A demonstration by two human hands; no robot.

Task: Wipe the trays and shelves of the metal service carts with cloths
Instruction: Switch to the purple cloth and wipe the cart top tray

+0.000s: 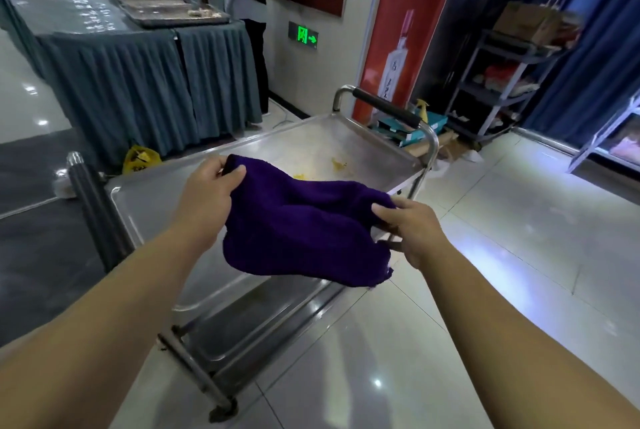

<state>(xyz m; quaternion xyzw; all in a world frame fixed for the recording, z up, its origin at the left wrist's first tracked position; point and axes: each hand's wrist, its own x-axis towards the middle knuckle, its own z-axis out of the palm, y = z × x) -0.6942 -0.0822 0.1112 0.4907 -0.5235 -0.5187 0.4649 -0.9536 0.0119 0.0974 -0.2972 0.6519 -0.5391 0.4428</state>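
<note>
Where left hand pinches upper corner and right hand pinches opposite edge, purple cloth hangs slack between them, held in air above top tray of metal cart. Yellow residue on tray's far half, apart from cloth. Lower shelf beneath. Black-grip handle at far end. Skirted table beyond, left, bearing food trays.

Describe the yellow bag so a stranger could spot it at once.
Find the long table with the grey-blue pleated skirt. At the foot of its corner, on the floor beyond the metal cart, lies the yellow bag. Unlike the yellow smears on the cart's tray, it is crumpled plastic.
</note>
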